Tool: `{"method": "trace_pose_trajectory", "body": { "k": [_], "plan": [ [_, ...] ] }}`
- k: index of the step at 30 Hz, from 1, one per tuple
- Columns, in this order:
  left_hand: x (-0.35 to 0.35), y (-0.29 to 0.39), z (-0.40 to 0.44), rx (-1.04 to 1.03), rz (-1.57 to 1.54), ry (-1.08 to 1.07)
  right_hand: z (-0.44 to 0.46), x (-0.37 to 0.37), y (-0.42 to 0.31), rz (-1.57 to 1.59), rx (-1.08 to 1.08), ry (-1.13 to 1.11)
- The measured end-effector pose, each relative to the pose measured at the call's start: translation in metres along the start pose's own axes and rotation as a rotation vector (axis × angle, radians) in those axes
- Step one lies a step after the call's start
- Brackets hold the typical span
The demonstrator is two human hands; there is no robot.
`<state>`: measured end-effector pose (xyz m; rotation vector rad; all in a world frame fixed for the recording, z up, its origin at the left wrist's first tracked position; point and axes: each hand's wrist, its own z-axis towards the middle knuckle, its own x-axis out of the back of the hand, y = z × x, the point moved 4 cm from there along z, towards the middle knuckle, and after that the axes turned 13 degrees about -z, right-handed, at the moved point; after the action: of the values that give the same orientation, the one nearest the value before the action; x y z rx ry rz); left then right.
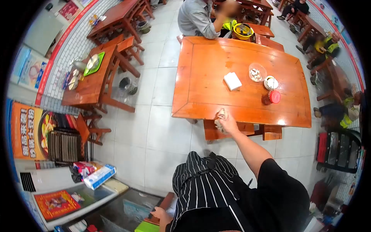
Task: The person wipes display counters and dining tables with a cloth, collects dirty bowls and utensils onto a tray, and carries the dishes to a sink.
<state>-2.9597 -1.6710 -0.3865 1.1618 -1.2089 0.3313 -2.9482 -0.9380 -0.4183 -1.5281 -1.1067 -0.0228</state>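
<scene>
My right hand [229,124] is closed around a crumpled pale cloth [221,115] at the near edge of a wooden table [208,96]. The cloth hangs partly over that edge. On the tabletop beyond it lie a white napkin pack [232,81], a clear bowl [257,72] with white pieces, a white tub [271,82] and a red-lidded jar [273,97]. Low in the view, my left hand [159,213] has its fingers curled at a brown, wooden-looking object [164,205], above a bright green thing [147,227]. Exactly what the left fingers grip is hard to see.
A bench [210,131] sits under the table's near side. At the far side is a seated person [197,19], near a yellow helmet [243,31]. Left stands another table [87,85] with a green tray [94,63]. A counter [127,197] is at lower left.
</scene>
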Motion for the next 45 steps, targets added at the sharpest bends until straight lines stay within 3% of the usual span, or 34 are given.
{"method": "trace_pose_trajectory", "body": {
  "k": [2, 4, 6, 8, 9, 11, 13, 15, 17, 19, 21, 23, 28, 33, 36, 38, 41, 45],
  "plan": [
    [-0.056, 0.057, 0.003, -0.030, -0.086, -0.113, 0.031, 0.030, -0.001, -0.024, -0.010, 0.127],
    [-0.110, 0.131, -0.014, 0.150, -0.307, -0.337, 0.048, 0.058, -0.005, -0.126, -0.056, 0.344],
    [-0.202, 0.182, 0.000, 0.170, -0.239, -0.810, 0.051, 0.081, -0.030, -0.214, -0.108, 0.509],
    [-0.287, 0.250, -0.021, 0.155, -0.164, -0.914, 0.067, 0.075, -0.022, -0.310, -0.135, 0.567],
    [-0.321, 0.291, -0.039, 0.041, -0.180, -0.945, 0.071, 0.070, -0.014, -0.404, -0.125, 0.606],
    [-0.374, 0.381, -0.090, -0.159, -0.069, -1.101, 0.076, 0.042, 0.005, -0.468, -0.110, 0.594],
    [-0.442, 0.452, -0.126, -0.317, -0.023, -1.221, 0.079, 0.012, -0.013, -0.862, -0.123, 0.477],
    [-0.501, 0.512, -0.174, -0.406, -0.028, -1.302, 0.096, -0.015, -0.035, -0.934, -0.215, 0.375],
    [-0.529, 0.552, -0.232, -0.312, -0.065, -1.419, 0.111, -0.034, -0.059, -0.931, -0.316, 0.348],
    [-0.555, 0.577, -0.280, -0.229, -0.052, -1.407, 0.117, -0.045, -0.067, -0.912, -0.414, 0.316],
    [-0.566, 0.591, -0.321, -0.149, -0.047, -1.389, 0.125, -0.051, -0.072, -0.889, -0.315, 0.271],
    [-0.572, 0.591, -0.354, -0.080, -0.002, -1.037, 0.138, -0.046, -0.067, -0.898, -0.310, 0.298],
    [-0.549, 0.621, -0.393, -0.343, 0.268, -0.853, 0.153, -0.029, -0.065, -0.801, -0.177, 0.359],
    [-0.538, 0.621, -0.415, -0.398, 0.286, -0.842, 0.163, -0.002, -0.062, -0.761, -0.161, 0.346],
    [-0.528, 0.627, -0.427, -0.308, 0.229, -0.884, 0.173, 0.015, -0.063, -0.766, -0.040, 0.316],
    [-0.532, 0.624, -0.424, -0.398, 0.238, -0.885, 0.185, 0.032, -0.064, -0.770, 0.040, 0.299],
    [-0.532, 0.624, -0.425, -0.346, 0.080, -0.932, 0.189, 0.048, -0.067, -0.794, 0.120, 0.299],
    [-0.517, 0.636, -0.429, -0.419, 0.211, -0.870, 0.190, 0.053, -0.076, -0.803, 0.167, 0.321]
  ]
}}
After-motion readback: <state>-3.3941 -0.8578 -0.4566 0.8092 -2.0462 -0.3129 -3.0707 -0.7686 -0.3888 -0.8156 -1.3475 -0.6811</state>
